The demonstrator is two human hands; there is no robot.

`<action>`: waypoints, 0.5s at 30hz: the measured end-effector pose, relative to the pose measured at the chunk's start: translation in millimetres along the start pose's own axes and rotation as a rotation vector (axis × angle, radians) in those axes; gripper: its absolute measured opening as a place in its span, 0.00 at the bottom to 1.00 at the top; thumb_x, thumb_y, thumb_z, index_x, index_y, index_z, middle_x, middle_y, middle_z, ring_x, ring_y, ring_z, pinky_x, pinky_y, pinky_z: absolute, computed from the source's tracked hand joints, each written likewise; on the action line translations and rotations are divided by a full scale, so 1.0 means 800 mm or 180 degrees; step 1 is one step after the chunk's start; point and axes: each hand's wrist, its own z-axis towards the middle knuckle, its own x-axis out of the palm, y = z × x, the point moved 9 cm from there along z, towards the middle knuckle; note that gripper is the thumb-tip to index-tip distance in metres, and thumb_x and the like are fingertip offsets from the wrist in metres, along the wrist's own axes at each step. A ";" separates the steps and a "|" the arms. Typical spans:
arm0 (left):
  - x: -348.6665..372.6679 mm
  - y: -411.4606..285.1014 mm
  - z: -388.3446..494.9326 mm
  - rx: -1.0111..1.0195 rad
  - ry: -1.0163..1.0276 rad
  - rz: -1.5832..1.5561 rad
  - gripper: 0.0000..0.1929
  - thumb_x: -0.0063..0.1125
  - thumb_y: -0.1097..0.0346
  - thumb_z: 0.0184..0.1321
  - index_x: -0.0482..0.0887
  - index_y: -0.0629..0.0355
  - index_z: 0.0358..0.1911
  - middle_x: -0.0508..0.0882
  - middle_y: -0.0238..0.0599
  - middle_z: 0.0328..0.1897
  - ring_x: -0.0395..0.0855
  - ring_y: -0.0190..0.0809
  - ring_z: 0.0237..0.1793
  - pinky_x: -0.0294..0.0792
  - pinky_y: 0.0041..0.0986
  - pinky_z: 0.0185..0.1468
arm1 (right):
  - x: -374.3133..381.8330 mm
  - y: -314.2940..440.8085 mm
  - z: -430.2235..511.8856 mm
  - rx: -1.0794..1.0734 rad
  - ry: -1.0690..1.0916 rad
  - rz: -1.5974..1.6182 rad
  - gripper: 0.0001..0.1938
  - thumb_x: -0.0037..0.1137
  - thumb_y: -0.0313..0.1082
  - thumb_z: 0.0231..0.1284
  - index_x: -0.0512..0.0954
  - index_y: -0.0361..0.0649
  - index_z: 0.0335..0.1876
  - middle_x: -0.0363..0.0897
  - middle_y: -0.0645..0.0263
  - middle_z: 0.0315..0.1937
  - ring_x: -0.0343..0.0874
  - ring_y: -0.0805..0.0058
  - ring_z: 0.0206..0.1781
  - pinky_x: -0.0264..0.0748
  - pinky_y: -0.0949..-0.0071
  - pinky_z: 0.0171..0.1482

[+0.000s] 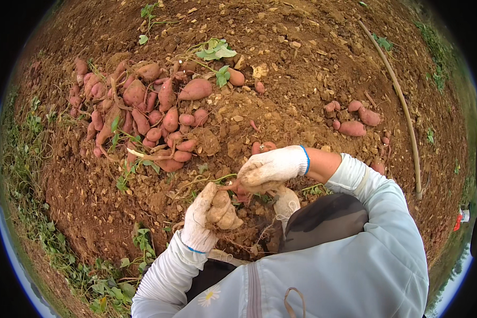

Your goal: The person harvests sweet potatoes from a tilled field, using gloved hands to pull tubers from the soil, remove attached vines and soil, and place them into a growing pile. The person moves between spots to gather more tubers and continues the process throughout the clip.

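Both my hands wear soiled white knit gloves with blue cuff edges. My right hand (272, 169) is closed around a reddish sweet potato (243, 191), which is partly hidden under the palm. Its thin stalk end (231, 186) runs left to my left hand (206, 216), whose curled fingers pinch it at the thumb. The hands are close together, low over the loose soil before my knees. Just beyond my right hand, a few sweet potatoes (262, 147) lie on the ground, partly covered by the glove.
A large heap of sweet potatoes (143, 107) with cut vines lies ahead to the left. Several more sweet potatoes (352, 128) lie at the right, beside a long wooden pole (401, 99). Green vines (35, 190) border the stony brown soil (294, 79) on the left.
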 end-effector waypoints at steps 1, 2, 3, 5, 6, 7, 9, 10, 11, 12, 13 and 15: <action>0.001 0.000 0.000 -0.0323 0.0076 0.0118 0.20 0.45 0.46 0.81 0.74 0.52 0.35 0.63 0.22 0.18 0.61 0.33 0.16 0.67 0.30 0.28 | -0.016 0.010 -0.014 -0.0016 -0.0405 -0.1090 0.24 0.52 0.54 0.76 0.83 0.40 0.58 0.73 0.73 0.23 0.69 0.82 0.22 0.64 0.80 0.21; -0.024 -0.003 -0.006 -0.0269 -0.0747 0.0658 0.20 0.46 0.46 0.81 0.70 0.48 0.29 0.57 0.19 0.14 0.55 0.31 0.14 0.58 0.28 0.25 | -0.025 0.015 -0.024 0.0118 -0.0697 -0.1243 0.18 0.53 0.52 0.75 0.87 0.46 0.45 0.75 0.76 0.20 0.73 0.85 0.24 0.68 0.78 0.24; -0.026 -0.018 -0.006 -0.0129 -0.0641 0.0245 0.21 0.47 0.47 0.80 0.66 0.45 0.26 0.58 0.18 0.13 0.55 0.30 0.11 0.56 0.29 0.22 | -0.037 0.018 -0.045 0.0446 -0.0853 -0.1504 0.19 0.53 0.52 0.76 0.87 0.45 0.44 0.77 0.75 0.23 0.72 0.85 0.24 0.68 0.78 0.25; 0.002 -0.123 -0.036 0.0855 0.1211 -0.0859 0.20 0.42 0.52 0.82 0.67 0.46 0.28 0.65 0.17 0.10 0.59 0.26 0.08 0.65 0.34 0.19 | -0.085 0.042 -0.118 0.1062 -0.1626 -0.2127 0.20 0.54 0.52 0.75 0.86 0.40 0.45 0.81 0.71 0.28 0.72 0.85 0.28 0.70 0.73 0.31; -0.006 -0.173 -0.064 0.1334 0.1615 -0.0456 0.20 0.40 0.52 0.83 0.68 0.47 0.28 0.66 0.20 0.10 0.62 0.27 0.08 0.66 0.30 0.21 | -0.110 0.050 -0.144 0.1198 -0.2474 -0.2226 0.22 0.55 0.52 0.75 0.86 0.37 0.51 0.81 0.68 0.30 0.75 0.83 0.32 0.72 0.69 0.35; -0.040 -0.195 -0.072 0.1384 0.1442 0.0011 0.17 0.43 0.54 0.82 0.72 0.51 0.32 0.71 0.24 0.13 0.68 0.29 0.12 0.68 0.30 0.23 | -0.132 0.041 -0.181 0.1643 -0.3074 -0.1609 0.26 0.56 0.52 0.74 0.83 0.34 0.59 0.82 0.66 0.31 0.77 0.81 0.35 0.75 0.67 0.39; -0.159 -0.232 -0.103 0.1500 -0.0198 0.1244 0.13 0.50 0.57 0.80 0.79 0.58 0.40 0.81 0.32 0.21 0.78 0.34 0.20 0.72 0.29 0.28 | -0.152 0.056 -0.175 0.0930 -0.3307 -0.1673 0.32 0.61 0.57 0.69 0.80 0.33 0.63 0.87 0.61 0.36 0.83 0.73 0.39 0.79 0.65 0.44; -0.230 -0.229 -0.096 0.0722 -0.1323 0.2546 0.13 0.55 0.56 0.76 0.81 0.60 0.45 0.84 0.35 0.26 0.81 0.36 0.24 0.74 0.31 0.31 | -0.162 0.073 -0.150 0.0604 -0.3377 -0.2585 0.33 0.63 0.61 0.64 0.82 0.35 0.58 0.87 0.56 0.37 0.86 0.63 0.43 0.79 0.62 0.48; -0.292 -0.231 -0.105 -0.0249 -0.2406 0.3737 0.16 0.60 0.56 0.72 0.82 0.62 0.50 0.87 0.38 0.31 0.84 0.39 0.28 0.76 0.33 0.34 | -0.174 0.078 -0.130 0.0687 -0.3444 -0.3350 0.29 0.65 0.63 0.59 0.84 0.41 0.51 0.87 0.53 0.40 0.86 0.52 0.45 0.80 0.59 0.50; -0.312 -0.238 -0.105 -0.1220 -0.2635 0.5876 0.25 0.65 0.53 0.66 0.82 0.65 0.59 0.90 0.45 0.41 0.88 0.46 0.38 0.79 0.35 0.47 | -0.177 0.082 -0.106 0.0375 -0.3461 -0.3766 0.24 0.65 0.61 0.57 0.85 0.46 0.45 0.87 0.52 0.39 0.86 0.48 0.46 0.81 0.56 0.49; -0.317 -0.235 -0.096 -0.1458 -0.2705 0.6631 0.30 0.65 0.52 0.64 0.80 0.67 0.63 0.90 0.51 0.51 0.88 0.47 0.51 0.77 0.34 0.58 | -0.196 0.070 -0.079 0.0865 -0.3514 -0.4048 0.21 0.65 0.57 0.56 0.86 0.48 0.45 0.88 0.52 0.40 0.87 0.51 0.47 0.82 0.54 0.50; -0.284 -0.240 -0.074 0.0088 -0.2588 0.5702 0.31 0.65 0.47 0.63 0.81 0.62 0.64 0.88 0.52 0.60 0.86 0.54 0.59 0.74 0.40 0.65 | -0.215 0.042 -0.053 0.1313 -0.3352 -0.4459 0.17 0.63 0.53 0.58 0.86 0.49 0.44 0.88 0.53 0.39 0.88 0.52 0.46 0.82 0.55 0.50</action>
